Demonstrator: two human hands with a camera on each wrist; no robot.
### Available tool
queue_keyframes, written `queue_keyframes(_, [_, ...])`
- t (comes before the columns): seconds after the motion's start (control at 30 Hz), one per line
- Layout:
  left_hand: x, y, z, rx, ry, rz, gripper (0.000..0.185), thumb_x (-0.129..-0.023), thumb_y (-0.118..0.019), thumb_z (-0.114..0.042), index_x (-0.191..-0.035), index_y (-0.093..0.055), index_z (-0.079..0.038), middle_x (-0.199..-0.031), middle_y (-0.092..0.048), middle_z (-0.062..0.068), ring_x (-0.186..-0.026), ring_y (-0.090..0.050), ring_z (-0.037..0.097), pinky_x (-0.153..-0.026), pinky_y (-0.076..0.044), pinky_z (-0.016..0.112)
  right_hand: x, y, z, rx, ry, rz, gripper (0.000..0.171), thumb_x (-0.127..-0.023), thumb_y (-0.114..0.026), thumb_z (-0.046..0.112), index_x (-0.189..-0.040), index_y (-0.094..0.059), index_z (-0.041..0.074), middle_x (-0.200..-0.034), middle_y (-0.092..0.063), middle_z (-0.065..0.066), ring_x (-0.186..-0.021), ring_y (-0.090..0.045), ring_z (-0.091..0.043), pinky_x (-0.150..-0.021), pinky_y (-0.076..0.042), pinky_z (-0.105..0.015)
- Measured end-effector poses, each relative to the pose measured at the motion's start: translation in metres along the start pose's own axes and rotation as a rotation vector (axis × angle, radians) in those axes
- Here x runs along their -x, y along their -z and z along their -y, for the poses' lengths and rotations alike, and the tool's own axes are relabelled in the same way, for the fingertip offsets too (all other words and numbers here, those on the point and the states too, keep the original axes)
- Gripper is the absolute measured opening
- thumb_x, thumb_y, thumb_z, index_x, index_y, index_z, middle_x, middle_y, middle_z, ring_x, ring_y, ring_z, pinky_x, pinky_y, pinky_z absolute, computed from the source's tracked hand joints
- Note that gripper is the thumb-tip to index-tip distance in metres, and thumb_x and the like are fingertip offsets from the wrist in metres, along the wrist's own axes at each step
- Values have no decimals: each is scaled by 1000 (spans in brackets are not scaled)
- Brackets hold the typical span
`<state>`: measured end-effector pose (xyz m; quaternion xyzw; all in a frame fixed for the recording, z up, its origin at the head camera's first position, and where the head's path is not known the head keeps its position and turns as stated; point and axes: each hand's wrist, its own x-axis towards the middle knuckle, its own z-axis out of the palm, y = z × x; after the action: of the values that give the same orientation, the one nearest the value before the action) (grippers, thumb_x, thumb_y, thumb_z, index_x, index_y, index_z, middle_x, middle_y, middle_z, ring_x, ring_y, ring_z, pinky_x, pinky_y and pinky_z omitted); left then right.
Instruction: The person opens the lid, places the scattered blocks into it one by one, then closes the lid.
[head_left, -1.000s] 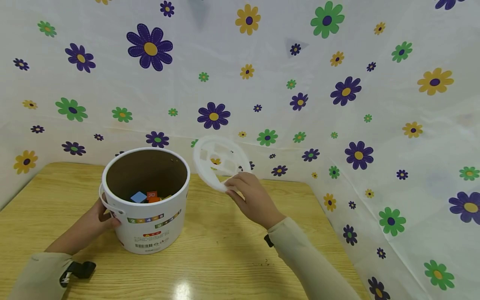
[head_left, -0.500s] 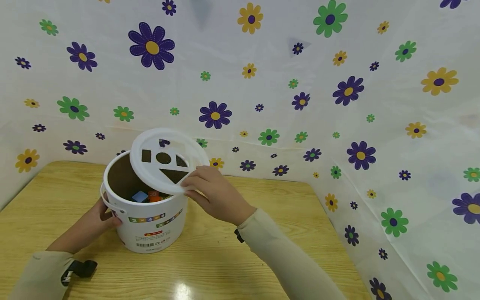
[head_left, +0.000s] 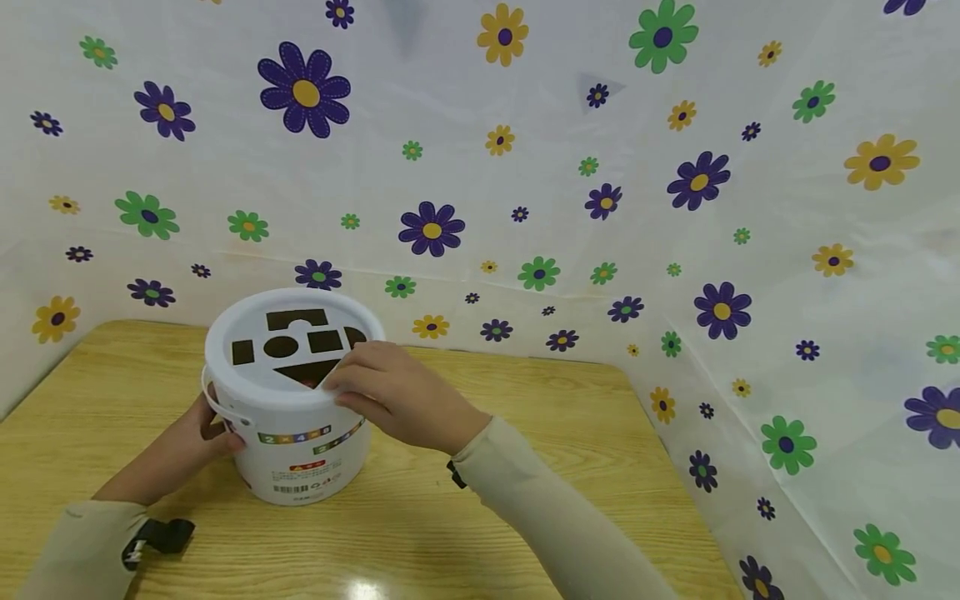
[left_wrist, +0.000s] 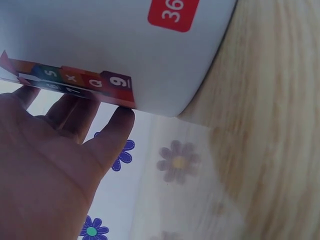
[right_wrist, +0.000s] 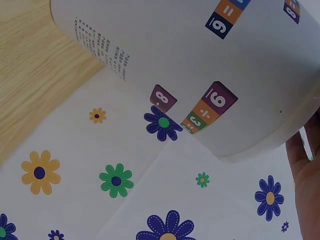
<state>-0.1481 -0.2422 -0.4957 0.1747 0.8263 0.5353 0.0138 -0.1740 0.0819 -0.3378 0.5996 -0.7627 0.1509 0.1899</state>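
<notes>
While the white bucket [head_left: 296,433] stands on the wooden table [head_left: 465,517], two hands look after it. Its white lid [head_left: 288,346] now lies flat on top, with dark holes cut in it: squares, a circle and a triangle.

The right hand [head_left: 390,396] sits at the lid's near right edge. Its fingers [head_left: 352,387] are curled over the rim and pinch it, with the thumb just under the edge, likely to press the lid down tight. Just past the fingertips is the triangle hole.

The left hand [head_left: 202,437] is on the bucket's left side, low down, under the thin white handle [head_left: 213,404]. In the left wrist view its fingers [left_wrist: 107,137] are close together and lie fairly straight against the bucket wall [left_wrist: 125,45], beside a strip of coloured number blocks. This probably keeps the bucket from sliding.

Behind both hands hangs a white cloth with flowers [head_left: 525,167].
</notes>
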Motion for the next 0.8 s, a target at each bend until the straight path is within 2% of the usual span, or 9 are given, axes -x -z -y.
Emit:
queue_keyframes(0.2, [0, 9, -1, -87, 7, 36, 92, -104, -65, -34, -166, 3, -33, -161, -26, 22, -142, -30, 54, -110, -48, 50, 5, -5, -2, -70, -6, -7, 20, -105, -63, 16, -121, -71, 8, -125, -66, -2, -120, -56, -12, -111, -38, -16])
queue_keyframes(0.33, [2, 29, -8, -203, 70, 57, 83, -103, -67, -33, -166, -15, -14, -157, -37, 25, -136, -42, 53, -101, -47, 71, 9, -9, -4, -178, -138, -34, 37, -102, -69, 20, -136, -62, 6, -147, -52, -7, -142, -42, -16, -121, -33, -26])
queue_keyframes(0.4, [5, 44, -12, -260, 92, 43, 59, -105, -64, -33, -154, -43, -8, -144, -55, 21, -126, -57, 39, -95, -57, 56, 12, -13, -7, -272, -273, -50, 55, -99, -72, 25, -147, -51, 8, -159, -39, -7, -151, -31, -18, -123, -31, -34])
queue_keyframes(0.47, [12, 58, -18, -312, 67, -33, 29, -107, -60, -30, -126, -67, -9, -117, -71, 12, -102, -67, 22, -79, -60, 38, 15, -17, -12, -402, -404, -72, 74, -96, -76, 29, -158, -37, 13, -165, -31, -4, -153, -26, -16, -124, -31, -41])
queue_keyframes(0.53, [16, 66, -25, -314, -3, -187, 16, -107, -59, -20, -102, -71, -10, -95, -71, -3, -85, -62, 7, -69, -53, 20, 17, -21, -17, -501, -504, -82, 87, -94, -78, 33, -163, -27, 19, -167, -26, 1, -154, -24, -14, -123, -32, -48])
queue_keyframes(0.6, [17, 66, -37, -271, -96, -333, 11, -105, -62, -14, -108, -70, -9, -101, -68, -11, -91, -58, 1, -77, -49, 14, 19, -24, -20, -565, -559, -80, 93, -93, -80, 35, -164, -22, 22, -166, -27, 4, -154, -25, -13, -122, -30, -53])
queue_keyframes(0.7, [9, 55, -59, -172, -204, -418, 54, -100, -70, -26, -150, -51, -16, -146, -51, -13, -136, -46, 8, -119, -33, 26, 20, -26, -22, -615, -596, -71, 98, -92, -80, 37, -166, -17, 25, -168, -23, 7, -155, -23, -14, -123, -28, -57])
queue_keyframes(0.73, [4, 50, -65, -133, -232, -395, 72, -98, -73, -32, -160, -38, -21, -159, -38, -13, -148, -34, 14, -127, -21, 38, 20, -26, -23, -626, -606, -69, 99, -91, -80, 38, -166, -16, 26, -168, -22, 8, -155, -22, -13, -123, -27, -57])
queue_keyframes(0.8, [-4, 38, -77, -77, -230, -329, 95, -92, -77, -44, -166, -19, -32, -170, -16, -12, -158, -14, 22, -127, -4, 61, 19, -26, -23, -638, -623, -69, 100, -91, -80, 41, -166, -14, 29, -168, -22, 9, -155, -21, -13, -123, -26, -58])
